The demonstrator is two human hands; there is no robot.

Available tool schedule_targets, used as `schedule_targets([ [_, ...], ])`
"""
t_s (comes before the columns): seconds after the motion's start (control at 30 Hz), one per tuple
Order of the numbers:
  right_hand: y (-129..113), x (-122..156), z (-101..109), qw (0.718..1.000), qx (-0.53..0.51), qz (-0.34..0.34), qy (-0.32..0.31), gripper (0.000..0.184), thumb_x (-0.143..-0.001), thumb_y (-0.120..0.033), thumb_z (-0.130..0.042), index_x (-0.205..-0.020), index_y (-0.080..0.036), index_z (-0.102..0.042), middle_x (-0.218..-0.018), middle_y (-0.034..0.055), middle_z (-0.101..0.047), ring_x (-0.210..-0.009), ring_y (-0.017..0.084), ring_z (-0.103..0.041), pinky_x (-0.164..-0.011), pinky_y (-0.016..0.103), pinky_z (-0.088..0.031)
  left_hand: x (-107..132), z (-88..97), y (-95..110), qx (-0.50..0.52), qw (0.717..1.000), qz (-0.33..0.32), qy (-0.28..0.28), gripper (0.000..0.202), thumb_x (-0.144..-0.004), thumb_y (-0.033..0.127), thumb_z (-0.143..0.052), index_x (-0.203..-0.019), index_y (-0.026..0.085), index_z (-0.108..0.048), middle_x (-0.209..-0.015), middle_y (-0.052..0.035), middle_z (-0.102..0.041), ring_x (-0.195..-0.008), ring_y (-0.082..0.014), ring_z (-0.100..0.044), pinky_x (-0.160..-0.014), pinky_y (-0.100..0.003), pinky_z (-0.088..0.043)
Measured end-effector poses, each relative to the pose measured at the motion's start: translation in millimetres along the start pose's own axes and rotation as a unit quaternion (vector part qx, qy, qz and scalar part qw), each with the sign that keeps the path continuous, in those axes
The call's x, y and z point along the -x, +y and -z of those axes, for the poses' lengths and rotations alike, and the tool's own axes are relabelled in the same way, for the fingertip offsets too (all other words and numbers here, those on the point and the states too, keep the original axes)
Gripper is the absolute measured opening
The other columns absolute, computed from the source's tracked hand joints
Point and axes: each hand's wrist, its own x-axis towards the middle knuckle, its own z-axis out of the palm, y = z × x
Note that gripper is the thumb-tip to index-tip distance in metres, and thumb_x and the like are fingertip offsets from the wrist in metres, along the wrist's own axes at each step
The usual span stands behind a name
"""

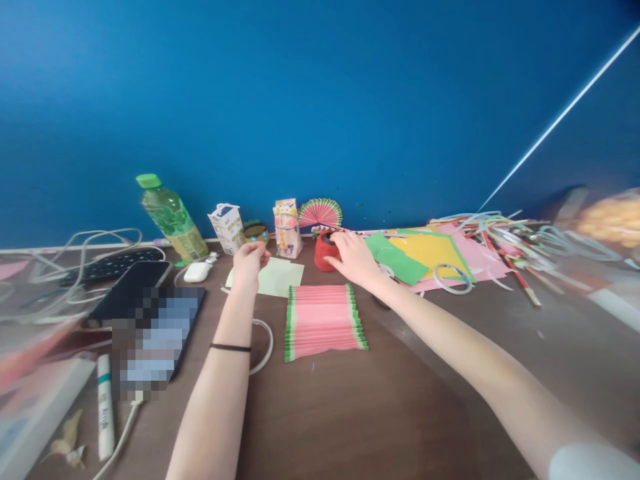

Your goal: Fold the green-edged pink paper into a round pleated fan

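My right hand [354, 257] reaches forward with its fingers curled over the top of a small red spool [324, 253] that stands on the brown table [350, 413]. My left hand [249, 262] hovers above a pale green paper sheet [280, 278]; its fingers are pinched together, and what they hold is too small to make out. Between my forearms lies a pleated pink paper with green edges [323, 321]. A finished pink-and-green paper fan [320, 213] stands against the blue wall behind the spool.
Coloured paper sheets [425, 257], a tape ring [453, 278] and a heap of paper strips [505, 240] lie at the right. At the left are a green bottle [171, 219], two small cartons [227, 229], a white mouse [198, 271], a tablet [150, 327], cables and a glue stick [104, 413].
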Motion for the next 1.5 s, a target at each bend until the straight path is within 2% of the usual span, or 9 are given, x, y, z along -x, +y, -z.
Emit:
schedule_targets([
  [0.13, 8.6, -8.8, -13.8, 0.999, -0.041, -0.019, 0.007, 0.043, -0.077, -0.023, -0.059, -0.117, -0.011, -0.048, -0.116, 0.0171, -0.054, -0.109, 0.032, -0.046, -0.091, 0.045, -0.037, 0.9, 5.6, 11.8, 0.019, 1.000, -0.019, 0.000, 0.010, -0.059, 0.014, -0.061, -0.067, 0.014, -0.055, -0.044, 0.0048, -0.052, -0.042, -0.0050, -0.046, -0.047, -0.015, -0.036],
  [0.33, 30.5, -16.7, -20.5, 0.975, -0.224, 0.000, 0.001, 0.041, -0.072, -0.012, -0.056, -0.112, -0.017, -0.047, -0.119, 0.0116, -0.050, -0.113, 0.023, -0.047, -0.097, 0.039, -0.037, 4.3, 4.6, 28.6, 0.067, 0.995, -0.069, -0.001, 0.008, -0.061, 0.012, -0.061, -0.066, 0.015, -0.055, -0.046, 0.0050, -0.051, -0.044, -0.0049, -0.048, -0.049, -0.016, -0.039],
  [0.6, 31.7, -17.0, -23.5, 0.956, -0.292, -0.020, 0.023, 0.038, -0.069, -0.010, -0.054, -0.106, -0.016, -0.049, -0.117, 0.0119, -0.047, -0.113, 0.023, -0.046, -0.093, 0.037, -0.040, 16.0, -2.4, 42.0, 0.033, 0.985, -0.140, -0.099, 0.008, -0.066, 0.014, -0.058, -0.074, 0.014, -0.060, -0.055, 0.0018, -0.057, -0.054, -0.0075, -0.054, -0.060, -0.021, -0.046],
  [0.83, 29.9, -19.2, -23.0, 0.961, -0.275, -0.031, 0.018, 0.036, -0.070, -0.010, -0.053, -0.105, -0.016, -0.049, -0.118, 0.0111, -0.047, -0.113, 0.020, -0.047, -0.094, 0.035, -0.038, 24.8, -46.6, 73.4, 0.019, 0.963, -0.220, -0.151, 0.007, -0.073, 0.012, -0.054, -0.075, 0.015, -0.060, -0.062, 0.0009, -0.058, -0.061, -0.0085, -0.057, -0.066, -0.022, -0.048],
  [1.07, 27.9, -20.7, -27.0, 0.966, -0.250, -0.063, 0.031, 0.037, -0.070, -0.011, -0.056, -0.106, -0.018, -0.051, -0.124, 0.0123, -0.038, -0.119, 0.022, -0.043, -0.097, 0.038, -0.036, 69.2, -74.6, 107.5, -0.008, 0.937, -0.269, -0.221, 0.009, -0.077, 0.011, -0.052, -0.077, 0.014, -0.061, -0.064, -0.0005, -0.056, -0.065, -0.0100, -0.059, -0.063, -0.021, -0.047],
  [1.2, 28.2, -24.4, -31.5, 0.964, -0.257, -0.057, 0.030, 0.040, -0.071, -0.012, -0.056, -0.110, -0.016, -0.050, -0.122, 0.0122, -0.039, -0.120, 0.021, -0.042, -0.103, 0.037, -0.031, 100.0, -63.4, 102.2, -0.028, 0.933, -0.256, -0.250, 0.009, -0.077, 0.013, -0.052, -0.078, 0.015, -0.061, -0.063, -0.0001, -0.056, -0.063, -0.0105, -0.058, -0.063, -0.023, -0.047],
  [1.37, 26.0, -21.5, -26.3, 0.957, -0.282, -0.047, 0.047, 0.041, -0.072, -0.011, -0.050, -0.112, -0.018, -0.053, -0.129, 0.0108, -0.039, -0.125, 0.020, -0.036, -0.105, 0.038, -0.028, 141.6, -40.4, 74.4, -0.081, 0.938, -0.174, -0.288, 0.008, -0.077, 0.019, -0.053, -0.080, 0.018, -0.060, -0.060, 0.0005, -0.057, -0.061, -0.0123, -0.057, -0.064, -0.026, -0.047],
  [1.43, 24.7, -15.5, -19.7, 0.941, -0.319, -0.088, 0.066, 0.037, -0.070, -0.009, -0.046, -0.104, -0.019, -0.057, -0.132, 0.0099, -0.038, -0.126, 0.021, -0.034, -0.104, 0.038, -0.030, 155.8, -31.2, 59.6, -0.109, 0.939, -0.119, -0.304, 0.009, -0.078, 0.021, -0.052, -0.081, 0.019, -0.059, -0.059, 0.0008, -0.058, -0.061, -0.0128, -0.056, -0.063, -0.026, -0.046],
  [1.5, 23.7, -6.0, -12.2, 0.903, -0.377, -0.190, 0.076, 0.032, -0.070, -0.010, -0.043, -0.095, -0.018, -0.060, -0.130, 0.0098, -0.042, -0.123, 0.021, -0.039, -0.096, 0.037, -0.038, 167.6, -23.2, 43.8, -0.136, 0.937, -0.056, -0.317, 0.008, -0.077, 0.023, -0.052, -0.082, 0.021, -0.058, -0.059, 0.0018, -0.057, -0.061, -0.0129, -0.055, -0.064, -0.026, -0.044],
])
